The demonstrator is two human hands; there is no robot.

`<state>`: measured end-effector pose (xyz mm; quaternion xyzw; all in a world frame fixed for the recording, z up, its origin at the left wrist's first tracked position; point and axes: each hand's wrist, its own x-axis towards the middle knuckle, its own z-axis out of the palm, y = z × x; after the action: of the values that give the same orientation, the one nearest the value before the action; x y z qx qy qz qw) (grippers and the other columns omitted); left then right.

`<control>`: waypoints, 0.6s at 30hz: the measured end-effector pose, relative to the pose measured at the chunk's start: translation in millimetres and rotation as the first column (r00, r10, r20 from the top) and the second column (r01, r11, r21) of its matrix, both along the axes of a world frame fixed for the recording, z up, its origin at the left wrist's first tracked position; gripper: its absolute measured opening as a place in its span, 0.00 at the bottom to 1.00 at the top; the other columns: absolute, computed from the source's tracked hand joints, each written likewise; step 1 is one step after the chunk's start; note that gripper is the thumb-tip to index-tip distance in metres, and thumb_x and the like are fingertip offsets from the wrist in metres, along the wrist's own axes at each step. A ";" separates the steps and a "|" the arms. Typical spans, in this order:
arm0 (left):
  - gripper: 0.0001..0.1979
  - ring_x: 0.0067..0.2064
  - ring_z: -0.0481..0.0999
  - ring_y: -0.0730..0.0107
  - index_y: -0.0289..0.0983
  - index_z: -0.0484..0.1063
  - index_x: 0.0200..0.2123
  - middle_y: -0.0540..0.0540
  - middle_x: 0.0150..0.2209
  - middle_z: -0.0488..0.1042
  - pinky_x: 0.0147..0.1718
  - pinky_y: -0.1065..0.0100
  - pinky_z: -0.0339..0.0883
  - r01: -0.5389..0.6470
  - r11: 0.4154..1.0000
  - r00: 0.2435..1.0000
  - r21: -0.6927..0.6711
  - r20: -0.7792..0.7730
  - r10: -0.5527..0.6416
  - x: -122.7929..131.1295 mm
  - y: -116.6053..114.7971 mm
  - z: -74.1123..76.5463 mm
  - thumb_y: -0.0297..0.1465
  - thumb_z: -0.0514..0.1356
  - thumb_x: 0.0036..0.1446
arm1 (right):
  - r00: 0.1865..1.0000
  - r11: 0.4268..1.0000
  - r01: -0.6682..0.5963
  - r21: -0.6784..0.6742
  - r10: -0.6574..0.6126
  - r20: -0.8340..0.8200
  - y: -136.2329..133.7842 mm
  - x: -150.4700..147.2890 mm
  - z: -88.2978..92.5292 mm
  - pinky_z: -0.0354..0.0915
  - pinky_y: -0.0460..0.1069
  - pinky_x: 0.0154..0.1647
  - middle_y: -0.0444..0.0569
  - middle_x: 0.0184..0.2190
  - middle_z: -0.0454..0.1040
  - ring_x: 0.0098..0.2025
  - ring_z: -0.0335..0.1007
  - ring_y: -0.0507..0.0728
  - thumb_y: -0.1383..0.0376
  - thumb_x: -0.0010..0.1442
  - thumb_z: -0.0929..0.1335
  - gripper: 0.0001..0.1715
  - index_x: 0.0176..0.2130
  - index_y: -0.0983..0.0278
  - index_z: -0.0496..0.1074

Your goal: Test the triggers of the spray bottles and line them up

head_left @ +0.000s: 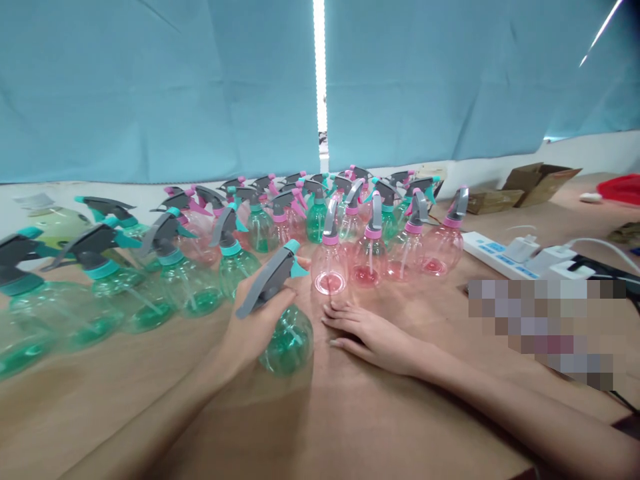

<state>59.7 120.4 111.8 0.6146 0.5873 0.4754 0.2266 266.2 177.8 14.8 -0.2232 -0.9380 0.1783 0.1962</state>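
My left hand (257, 317) is wrapped round the neck of a green spray bottle (289, 343) with a grey and teal trigger head. That bottle leans a little to the right over the table, and whether its base touches the wood I cannot tell. Flat on the table, with its fingers stretched out, lies my right hand (370, 333), holding nothing. Just beyond its fingertips stands a pink spray bottle (329, 270) with a grey and pink head. Another green spray bottle (193, 290) stands upright to the left of my left hand.
Several more green and pink spray bottles crowd the back of the wooden table (320, 427). On the right are a white power strip (493, 253) with chargers, an open cardboard box (537, 183) and a red tray (620, 189). A blue curtain (150, 87) hangs behind.
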 end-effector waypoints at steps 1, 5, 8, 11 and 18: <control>0.06 0.30 0.70 0.66 0.41 0.71 0.30 0.53 0.24 0.67 0.31 0.65 0.63 0.027 1.000 1.000 0.007 0.008 -0.027 -0.4 0.0 -0.1 0.34 0.56 0.50 | 1.000 1.000 0.002 0.002 -0.002 -0.002 0.2 0.1 -0.4 0.52 0.59 0.67 0.56 0.62 0.64 0.66 0.54 0.60 0.57 0.69 0.61 0.26 0.61 0.66 0.64; 0.10 0.26 0.65 0.69 0.44 0.73 0.38 0.55 0.22 0.63 0.34 0.65 0.62 0.109 0.994 0.994 0.017 0.024 -0.109 -0.2 0.3 1.4 0.33 0.56 0.52 | 1.000 1.000 -0.002 0.007 0.002 0.008 0.3 0.2 -0.6 0.52 0.59 0.68 0.57 0.62 0.63 0.67 0.54 0.60 0.57 0.69 0.61 0.27 0.61 0.68 0.64; 0.10 0.26 0.64 0.68 0.44 0.74 0.37 0.54 0.22 0.64 0.33 0.64 0.62 0.099 0.995 0.995 0.016 0.007 -0.099 1.0 0.6 2.4 0.33 0.56 0.53 | 1.000 1.000 -0.004 0.008 0.004 0.012 0.1 0.1 -0.3 0.51 0.59 0.68 0.57 0.63 0.63 0.67 0.54 0.60 0.58 0.69 0.61 0.27 0.61 0.68 0.64; 0.10 0.26 0.64 0.68 0.44 0.75 0.36 0.54 0.22 0.65 0.33 0.64 0.62 0.090 0.996 0.996 0.013 0.002 -0.090 1.2 0.5 2.1 0.34 0.56 0.53 | 1.000 1.000 -0.001 0.005 0.001 0.009 -0.1 0.1 0.0 0.52 0.59 0.68 0.56 0.63 0.63 0.67 0.54 0.60 0.58 0.69 0.61 0.26 0.61 0.67 0.64; 0.10 0.27 0.66 0.68 0.45 0.76 0.37 0.54 0.24 0.67 0.37 0.64 0.64 0.101 0.995 0.995 0.018 0.000 -0.101 -0.7 -0.2 0.9 0.33 0.56 0.54 | 1.000 1.000 0.005 -0.001 -0.005 0.002 -0.7 0.1 0.7 0.52 0.59 0.67 0.56 0.63 0.62 0.66 0.54 0.60 0.57 0.69 0.61 0.26 0.62 0.66 0.64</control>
<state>58.9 120.1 112.7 0.6453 0.5511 0.4688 0.2450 266.3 177.1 15.5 -0.2256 -0.9376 0.1780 0.1958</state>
